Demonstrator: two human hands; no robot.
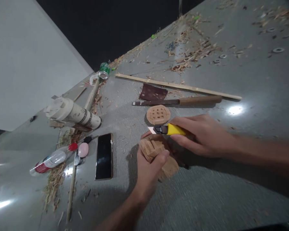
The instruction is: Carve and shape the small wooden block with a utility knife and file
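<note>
My left hand (pixel 149 170) is closed around a carved wooden piece (pixel 151 147), its thumb pressed on the near side. Part of the wood is hidden by the fingers. Above it, my right hand (pixel 199 134) grips a yellow utility knife (pixel 175 129) with the blade out and pointing left. The blade tip sits over the upper edge of the carved piece; whether it touches cannot be made out. Just beyond the knife lies a round wooden disc (pixel 158 114) with a woven, lattice-like carved face.
Behind the disc lie a wood-handled flat tool (pixel 197 101), a dark red cloth-like patch (pixel 153 92) and a long thin stick (pixel 183 86). To the left are a phone (pixel 104 157), a lidded cup (pixel 73 112), a plastic bottle (pixel 51 160) and a green can (pixel 104 70). Shavings litter the surface.
</note>
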